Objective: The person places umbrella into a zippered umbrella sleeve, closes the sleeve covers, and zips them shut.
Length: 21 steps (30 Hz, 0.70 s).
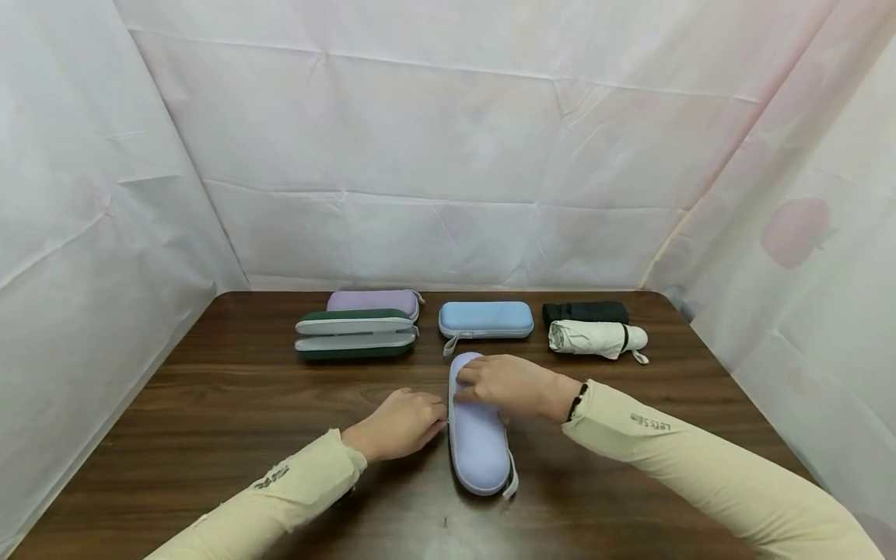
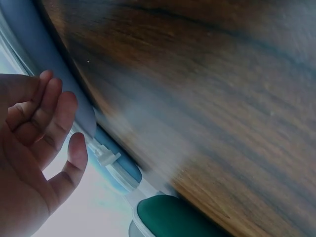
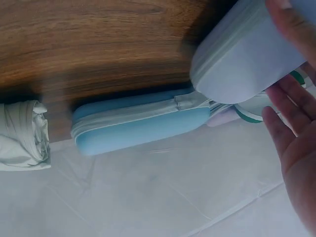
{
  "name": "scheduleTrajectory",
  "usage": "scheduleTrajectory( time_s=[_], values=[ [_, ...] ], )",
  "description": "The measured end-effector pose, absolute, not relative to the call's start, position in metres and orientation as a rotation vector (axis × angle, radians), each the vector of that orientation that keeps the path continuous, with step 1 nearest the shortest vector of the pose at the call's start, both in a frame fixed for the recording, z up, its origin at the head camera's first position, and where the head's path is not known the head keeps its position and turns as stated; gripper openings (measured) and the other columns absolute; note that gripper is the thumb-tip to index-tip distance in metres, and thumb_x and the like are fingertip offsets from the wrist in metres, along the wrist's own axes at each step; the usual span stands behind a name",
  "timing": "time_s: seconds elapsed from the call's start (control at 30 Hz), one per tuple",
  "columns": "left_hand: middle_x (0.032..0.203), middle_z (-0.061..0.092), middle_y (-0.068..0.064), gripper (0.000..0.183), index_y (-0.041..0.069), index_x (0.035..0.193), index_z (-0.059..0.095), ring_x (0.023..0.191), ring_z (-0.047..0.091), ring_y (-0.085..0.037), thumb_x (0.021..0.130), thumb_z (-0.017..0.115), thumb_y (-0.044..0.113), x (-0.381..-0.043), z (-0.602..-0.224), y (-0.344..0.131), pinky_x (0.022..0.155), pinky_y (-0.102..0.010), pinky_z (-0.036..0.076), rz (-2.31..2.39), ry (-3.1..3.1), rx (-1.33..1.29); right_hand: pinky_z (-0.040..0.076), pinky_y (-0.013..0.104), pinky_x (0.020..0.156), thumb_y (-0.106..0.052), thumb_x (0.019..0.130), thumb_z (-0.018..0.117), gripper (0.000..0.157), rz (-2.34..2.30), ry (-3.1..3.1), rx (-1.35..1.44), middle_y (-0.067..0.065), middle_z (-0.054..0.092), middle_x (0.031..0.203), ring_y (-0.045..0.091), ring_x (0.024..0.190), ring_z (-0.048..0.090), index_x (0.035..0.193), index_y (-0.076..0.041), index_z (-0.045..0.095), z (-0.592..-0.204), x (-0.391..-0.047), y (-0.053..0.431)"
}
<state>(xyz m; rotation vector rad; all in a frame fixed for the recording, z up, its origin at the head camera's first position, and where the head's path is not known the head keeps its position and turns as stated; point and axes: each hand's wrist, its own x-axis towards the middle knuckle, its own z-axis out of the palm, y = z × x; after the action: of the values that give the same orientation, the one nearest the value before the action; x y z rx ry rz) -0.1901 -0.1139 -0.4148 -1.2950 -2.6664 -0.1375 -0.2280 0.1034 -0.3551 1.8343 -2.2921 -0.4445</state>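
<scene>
A lavender zip case [image 1: 481,459] with a pale zipper band lies lengthwise on the table in the head view, its loop strap at the near right end. My right hand [image 1: 514,386] reaches over its far half and holds it, fingers bent across the top and thumb along the right side. At the case's left edge, my left hand [image 1: 404,422] pinches the zipper pull between thumb and finger; the pull is mostly hidden. In the left wrist view the fingertips [image 2: 46,76] meet beside the zipper seam, with the other fingers half bent.
Behind stand an unzipped dark green case [image 1: 355,354], a purple case [image 1: 371,301] partly behind it, and a blue case [image 1: 486,319]. To the right lie a white folded umbrella [image 1: 591,337] and a black one [image 1: 584,312]. Draped sheets [image 1: 434,155] enclose the wooden table [image 1: 231,389].
</scene>
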Motion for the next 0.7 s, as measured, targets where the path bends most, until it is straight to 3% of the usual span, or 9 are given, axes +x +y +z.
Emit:
scheduleTrajectory(
  time_s=[0.07, 0.33, 0.7],
  values=[
    [0.078, 0.059, 0.006, 0.011, 0.017, 0.082, 0.066, 0.075, 0.061, -0.01, 0.092, 0.063, 0.019, -0.189, -0.414, -0.115, 0.062, -0.033, 0.047, -0.142, -2.666, -1.296, 0.043, 0.028, 0.092, -0.02, 0.052, 0.093, 0.066, -0.465, -2.321, 1.816, 0.0, 0.056, 0.104, 0.017, 0.102, 0.054, 0.113, -0.021, 0.068, -0.354, -0.228, 0.104],
    [0.075, 0.056, 0.008, 0.012, 0.018, 0.079, 0.064, 0.072, 0.059, -0.009, 0.091, 0.064, 0.019, -0.19, -0.414, -0.117, 0.059, -0.032, 0.046, -0.145, -2.654, -1.288, 0.045, 0.027, 0.088, -0.024, 0.053, 0.092, 0.064, -0.392, -2.401, 1.787, 0.001, 0.056, 0.102, 0.016, 0.099, 0.053, 0.113, -0.021, 0.069, -0.354, -0.234, 0.109],
    [0.075, 0.056, 0.007, 0.011, 0.019, 0.08, 0.065, 0.072, 0.059, -0.01, 0.091, 0.065, 0.021, -0.189, -0.416, -0.126, 0.059, -0.033, 0.045, -0.093, -2.701, -1.261, 0.046, 0.03, 0.079, -0.04, 0.059, 0.086, 0.065, -0.226, -2.574, 1.754, 0.003, 0.053, 0.098, 0.017, 0.091, 0.048, 0.117, -0.016, 0.069, -0.356, -0.239, 0.12]
  ],
)
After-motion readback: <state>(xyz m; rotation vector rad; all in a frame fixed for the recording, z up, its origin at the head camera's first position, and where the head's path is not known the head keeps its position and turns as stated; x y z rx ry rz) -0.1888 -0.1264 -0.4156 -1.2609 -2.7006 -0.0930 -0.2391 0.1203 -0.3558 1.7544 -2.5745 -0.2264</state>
